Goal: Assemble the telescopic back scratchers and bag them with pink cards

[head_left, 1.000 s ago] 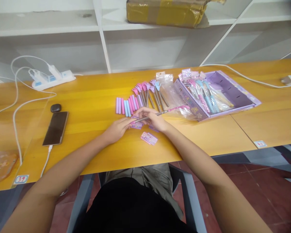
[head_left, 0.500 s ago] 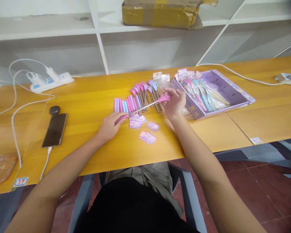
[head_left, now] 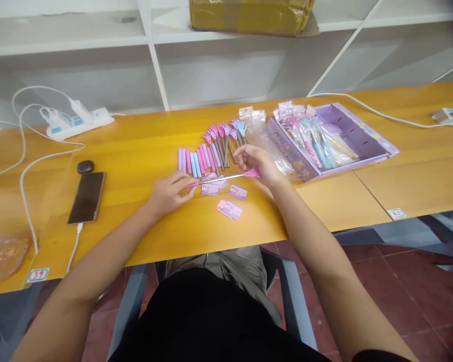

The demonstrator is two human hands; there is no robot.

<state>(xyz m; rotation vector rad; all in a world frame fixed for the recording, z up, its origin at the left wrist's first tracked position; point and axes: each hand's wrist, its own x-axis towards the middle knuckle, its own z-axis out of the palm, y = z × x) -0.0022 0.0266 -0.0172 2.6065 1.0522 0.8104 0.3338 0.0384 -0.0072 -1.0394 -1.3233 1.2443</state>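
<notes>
1. Clock positions read from the middle of the scratcher [head_left: 226,177], 12 pointing away from the person.
2. Scratcher: held above the table [head_left: 154,146], steel shaft running roughly 9 to 3, pink hand-shaped head at 3.
3. Left hand [head_left: 170,193], at 9: fingers closed around the pink handle end.
4. Right hand [head_left: 258,163], at 2 to 3: fingers curled and partly spread beside the head; contact or firm hold cannot be told.
5. Tubes [head_left: 195,164], at 10: pink, lilac and blue, in a row.
6. Rods [head_left: 224,141], at 12: fanned out, with pink, lilac and blue heads.
7. Cards [head_left: 210,189]: overlapping group at 8, single between 4 and 5, overlapping pair at 6.
8. Bags [head_left: 257,130], at 2: clear, against the purple box [head_left: 294,153].
9. Box, between 2 and 3: contains bagged scratchers [head_left: 317,146].
10. Phone [head_left: 86,198], at 9: well apart, cable plugged in.
</notes>
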